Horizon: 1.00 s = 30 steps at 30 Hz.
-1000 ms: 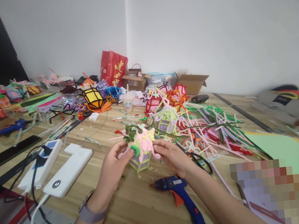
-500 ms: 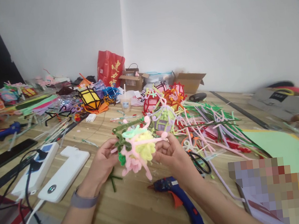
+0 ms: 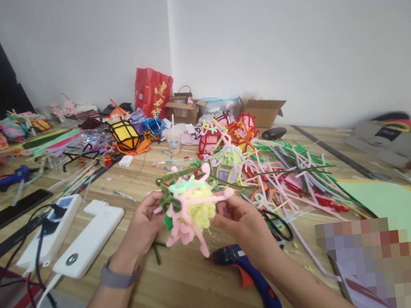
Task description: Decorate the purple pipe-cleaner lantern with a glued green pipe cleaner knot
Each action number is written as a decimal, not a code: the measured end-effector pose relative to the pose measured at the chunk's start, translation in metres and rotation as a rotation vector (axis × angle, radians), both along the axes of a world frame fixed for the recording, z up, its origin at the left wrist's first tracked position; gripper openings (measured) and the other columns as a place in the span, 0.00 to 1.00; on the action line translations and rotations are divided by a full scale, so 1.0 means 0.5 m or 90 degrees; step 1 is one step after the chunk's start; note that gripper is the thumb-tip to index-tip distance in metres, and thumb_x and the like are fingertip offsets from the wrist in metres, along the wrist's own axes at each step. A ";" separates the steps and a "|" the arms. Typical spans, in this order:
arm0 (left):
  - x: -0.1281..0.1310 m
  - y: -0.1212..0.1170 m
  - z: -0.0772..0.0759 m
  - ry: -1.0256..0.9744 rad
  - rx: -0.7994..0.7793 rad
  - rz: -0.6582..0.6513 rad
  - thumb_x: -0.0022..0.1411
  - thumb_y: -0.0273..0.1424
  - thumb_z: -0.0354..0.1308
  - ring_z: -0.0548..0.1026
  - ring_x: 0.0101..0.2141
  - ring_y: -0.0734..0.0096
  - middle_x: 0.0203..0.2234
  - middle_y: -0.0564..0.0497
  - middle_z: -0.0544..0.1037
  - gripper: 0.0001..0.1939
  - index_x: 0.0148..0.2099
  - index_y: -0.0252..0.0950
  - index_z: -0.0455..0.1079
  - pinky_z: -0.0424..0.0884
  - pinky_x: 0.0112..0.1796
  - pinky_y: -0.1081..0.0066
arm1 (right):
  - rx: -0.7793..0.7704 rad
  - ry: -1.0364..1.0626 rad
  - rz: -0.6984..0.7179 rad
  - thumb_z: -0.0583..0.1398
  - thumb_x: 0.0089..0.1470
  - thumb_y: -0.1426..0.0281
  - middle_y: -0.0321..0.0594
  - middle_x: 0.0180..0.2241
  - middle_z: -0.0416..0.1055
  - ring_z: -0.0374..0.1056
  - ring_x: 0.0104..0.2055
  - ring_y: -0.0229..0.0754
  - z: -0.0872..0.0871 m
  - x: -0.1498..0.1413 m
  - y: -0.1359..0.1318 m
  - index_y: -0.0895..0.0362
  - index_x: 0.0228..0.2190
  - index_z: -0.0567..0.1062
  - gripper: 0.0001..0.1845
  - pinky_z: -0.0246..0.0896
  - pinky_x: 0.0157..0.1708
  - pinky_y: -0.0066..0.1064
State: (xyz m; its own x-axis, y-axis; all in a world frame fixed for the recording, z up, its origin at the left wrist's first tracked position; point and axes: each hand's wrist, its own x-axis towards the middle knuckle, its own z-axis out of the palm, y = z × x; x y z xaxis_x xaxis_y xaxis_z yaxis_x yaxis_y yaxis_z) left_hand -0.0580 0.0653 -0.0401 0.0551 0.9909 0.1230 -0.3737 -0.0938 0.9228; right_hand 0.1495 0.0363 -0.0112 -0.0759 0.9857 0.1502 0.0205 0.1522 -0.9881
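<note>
Broadly, a pale wall (image 3: 271,44) stands behind a wooden worktop (image 3: 190,292) crowded with craft supplies. A red bag (image 3: 153,93) with yellow lettering stands upright at the back, and a tangled heap of fuzzy stems (image 3: 303,173), green, pink and lilac, spreads across the right side. A white power bank (image 3: 89,239) lies to the left, and a blue glue gun (image 3: 260,280) rests on the near side, partly behind the right hand (image 3: 244,223). That hand has its thumb and bent fingers closed on the right edge of a flower ornament (image 3: 187,207), while the left hand (image 3: 148,221) pinches the opposite edge. So the ornament sits between the two hands, touching both and raised above the worktop, its pink, yellow and mint flowers facing the viewer. A lilac-and-green lantern (image 3: 225,166) stands just beyond the right hand. Smaller again, a drink cup (image 3: 174,142) with a straw stands farther back, and a dark green scrap (image 3: 157,254) lies near the left hand.
</note>
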 end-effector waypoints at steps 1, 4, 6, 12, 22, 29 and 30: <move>0.001 0.000 0.000 -0.007 0.000 -0.001 0.34 0.27 0.74 0.77 0.32 0.65 0.31 0.53 0.78 0.24 0.37 0.38 0.72 0.74 0.34 0.68 | -0.002 0.002 -0.002 0.69 0.39 0.61 0.28 0.17 0.56 0.51 0.21 0.32 -0.001 0.000 0.001 0.54 0.17 0.62 0.20 0.45 0.21 0.26; 0.006 0.001 -0.005 -0.012 0.000 -0.006 0.34 0.30 0.75 0.78 0.33 0.63 0.33 0.51 0.79 0.25 0.38 0.38 0.72 0.74 0.35 0.66 | -0.003 -0.004 -0.010 0.69 0.38 0.61 0.28 0.17 0.56 0.51 0.21 0.32 -0.004 0.002 0.004 0.54 0.18 0.62 0.21 0.46 0.22 0.26; 0.009 0.003 -0.010 -0.004 0.004 -0.006 0.35 0.33 0.75 0.78 0.35 0.60 0.35 0.49 0.80 0.25 0.39 0.38 0.72 0.74 0.36 0.65 | -0.003 -0.005 -0.015 0.69 0.38 0.61 0.28 0.18 0.56 0.51 0.21 0.32 -0.006 0.003 0.006 0.54 0.18 0.62 0.21 0.46 0.22 0.26; 0.017 0.008 -0.018 0.006 0.026 -0.006 0.39 0.37 0.74 0.78 0.36 0.64 0.37 0.48 0.80 0.29 0.44 0.38 0.69 0.73 0.35 0.71 | -0.018 0.013 -0.008 0.70 0.38 0.59 0.29 0.20 0.60 0.54 0.23 0.33 -0.012 0.009 0.017 0.55 0.21 0.67 0.19 0.50 0.24 0.26; 0.042 0.013 -0.016 0.028 0.033 0.022 0.44 0.37 0.70 0.77 0.43 0.61 0.44 0.44 0.78 0.34 0.52 0.39 0.61 0.71 0.40 0.68 | -0.056 0.067 0.027 0.71 0.37 0.60 0.33 0.25 0.67 0.60 0.28 0.37 -0.042 0.028 0.053 0.55 0.27 0.74 0.17 0.55 0.30 0.28; 0.056 0.021 -0.028 0.070 0.023 0.060 0.46 0.37 0.69 0.76 0.46 0.60 0.44 0.44 0.78 0.33 0.53 0.37 0.61 0.69 0.47 0.63 | -0.087 0.098 0.048 0.71 0.36 0.60 0.30 0.24 0.63 0.56 0.25 0.33 -0.053 0.031 0.069 0.55 0.28 0.73 0.19 0.48 0.25 0.26; 0.057 0.022 -0.030 0.075 0.021 0.061 0.47 0.36 0.68 0.76 0.46 0.61 0.43 0.44 0.78 0.33 0.53 0.37 0.61 0.69 0.48 0.63 | -0.088 0.100 0.050 0.71 0.36 0.59 0.29 0.23 0.62 0.54 0.24 0.33 -0.055 0.030 0.070 0.55 0.27 0.72 0.19 0.47 0.24 0.25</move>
